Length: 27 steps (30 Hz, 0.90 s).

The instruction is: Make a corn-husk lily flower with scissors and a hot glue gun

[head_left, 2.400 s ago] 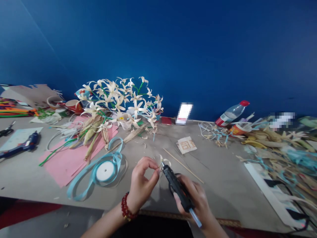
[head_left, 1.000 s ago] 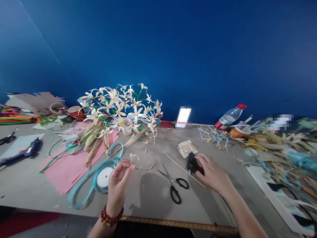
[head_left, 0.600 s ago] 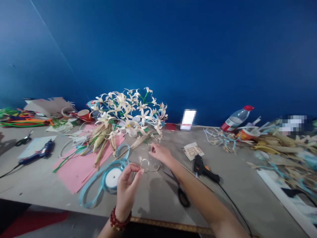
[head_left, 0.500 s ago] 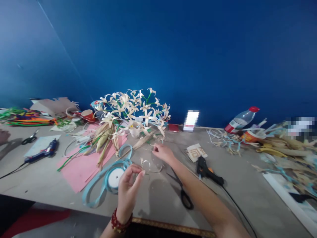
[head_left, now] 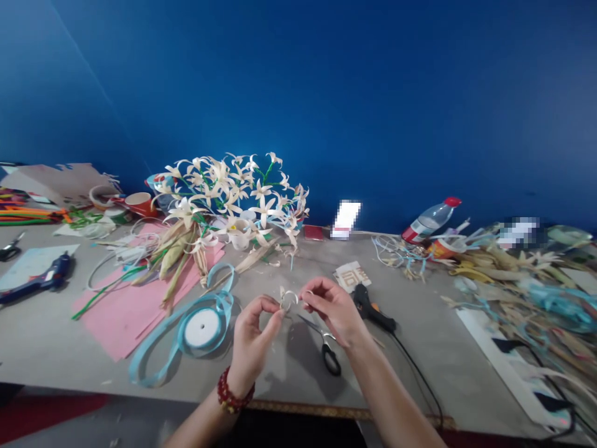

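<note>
My left hand (head_left: 254,336), with a red bead bracelet on its wrist, pinches a small pale flower piece with curled petals (head_left: 290,300) between thumb and fingertips. Facing it, my right hand (head_left: 332,309) is closed at the fingertips on a small pale petal (head_left: 306,298). The two hands are close together but apart, above the table. Black-handled scissors (head_left: 330,358) lie below my right hand. Left of my left hand rests a spool of light blue ribbon (head_left: 202,327), partly unwound. Behind stands a bunch of cream flowers on green stems (head_left: 233,186).
A black glue gun (head_left: 373,311) with its cord lies right of my right hand. Pink paper (head_left: 112,323) and a blue glue gun (head_left: 51,274) are on the left. Husks, a tilted bottle (head_left: 431,219) and a white power strip (head_left: 499,367) crowd the right.
My right hand has drawn back from beneath the flowers toward my left hand, now with a small petal in its fingertips. My left hand keeps its pinch. The view has turned right.
</note>
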Each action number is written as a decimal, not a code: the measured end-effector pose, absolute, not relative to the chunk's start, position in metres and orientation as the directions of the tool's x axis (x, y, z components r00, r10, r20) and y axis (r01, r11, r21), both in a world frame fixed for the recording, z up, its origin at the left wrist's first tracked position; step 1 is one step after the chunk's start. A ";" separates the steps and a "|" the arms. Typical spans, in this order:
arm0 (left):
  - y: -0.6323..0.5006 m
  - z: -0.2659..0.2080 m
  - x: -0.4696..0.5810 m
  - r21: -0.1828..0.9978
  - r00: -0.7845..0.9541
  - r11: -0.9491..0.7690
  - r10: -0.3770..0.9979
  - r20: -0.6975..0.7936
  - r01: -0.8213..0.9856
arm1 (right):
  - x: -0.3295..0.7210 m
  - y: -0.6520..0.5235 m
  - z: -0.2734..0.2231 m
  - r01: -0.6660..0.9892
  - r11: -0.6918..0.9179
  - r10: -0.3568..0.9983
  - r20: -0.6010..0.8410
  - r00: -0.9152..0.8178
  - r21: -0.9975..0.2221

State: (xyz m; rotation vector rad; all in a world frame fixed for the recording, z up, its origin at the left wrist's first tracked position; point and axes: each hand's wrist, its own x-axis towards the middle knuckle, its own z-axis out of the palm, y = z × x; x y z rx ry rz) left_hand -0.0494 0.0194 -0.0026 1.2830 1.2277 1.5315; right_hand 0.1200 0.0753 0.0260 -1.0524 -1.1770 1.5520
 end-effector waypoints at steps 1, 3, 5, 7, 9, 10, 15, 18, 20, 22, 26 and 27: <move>0.019 -0.003 -0.048 0.972 -0.187 -0.232 0.955 0.232 0.021 | 0.122 0.072 0.027 -0.175 -0.147 0.968 -0.105 -0.227 -0.974; 0.018 -0.002 -0.045 0.973 -0.181 -0.229 0.956 0.230 0.031 | 0.127 0.066 0.029 -0.167 -0.102 0.976 -0.066 -0.208 -0.981; 0.018 0.000 -0.043 0.972 -0.173 -0.228 0.957 0.234 0.056 | 0.133 0.060 0.031 -0.138 -0.005 0.982 0.021 -0.185 -0.990; 0.017 0.003 -0.041 0.969 -0.160 -0.228 0.957 0.241 0.094 | 0.138 0.054 0.033 -0.110 0.130 0.979 0.145 -0.146 -0.985; 0.018 0.005 -0.038 0.966 -0.145 -0.229 0.958 0.246 0.124 | 0.140 0.047 0.035 -0.088 0.264 0.957 0.273 -0.103 -0.960; 0.018 0.006 -0.036 0.965 -0.137 -0.229 0.959 0.247 0.131 | 0.140 0.045 0.036 -0.075 0.322 0.941 0.327 -0.087 -0.944; 0.018 0.010 -0.028 0.966 -0.101 -0.234 0.964 0.245 0.115 | 0.134 0.038 0.038 0.135 0.573 0.819 0.569 -0.069 -0.808; 0.018 0.012 -0.024 0.967 -0.089 -0.228 0.967 0.239 0.115 | 0.133 0.039 0.038 0.279 0.632 0.766 0.638 -0.081 -0.723; 0.017 0.013 -0.023 0.967 -0.086 -0.229 0.967 0.239 0.110 | 0.133 0.041 0.038 0.320 0.630 0.762 0.642 -0.081 -0.707; 0.017 0.015 -0.023 0.968 -0.083 -0.230 0.967 0.239 0.102 | 0.133 0.043 0.037 0.334 0.621 0.768 0.635 -0.082 -0.709; 0.018 0.018 -0.022 0.969 -0.077 -0.227 0.969 0.235 0.099 | 0.131 0.045 0.034 0.342 0.615 0.771 0.632 -0.074 -0.710; 0.018 0.018 -0.022 0.969 -0.076 -0.227 0.969 0.235 0.100 | 0.131 0.045 0.033 0.340 0.614 0.772 0.632 -0.071 -0.712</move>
